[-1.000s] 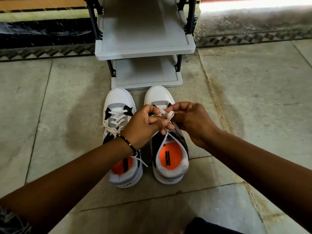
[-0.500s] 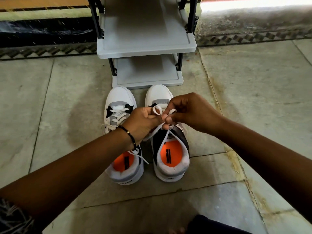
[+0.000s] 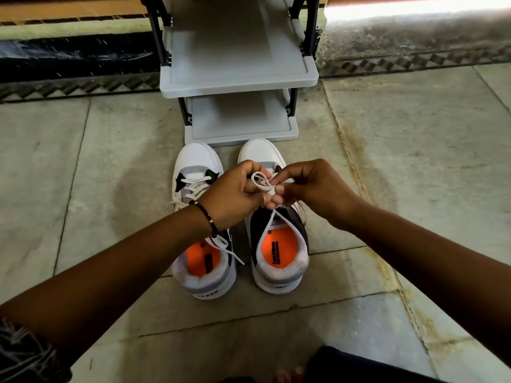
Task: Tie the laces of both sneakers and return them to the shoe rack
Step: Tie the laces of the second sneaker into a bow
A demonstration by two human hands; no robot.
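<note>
With our left hand [image 3: 235,194] and right hand [image 3: 312,189] both pinching the lace [image 3: 261,182] loop above the right sneaker [image 3: 276,244], slack in either pinch could let the half-formed bow collapse.

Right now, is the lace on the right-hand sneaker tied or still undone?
Undone, mid-tie: both hands, left hand and right hand, pinch a loose loop of lace above the right-hand sneaker; no finished bow shows.
</note>
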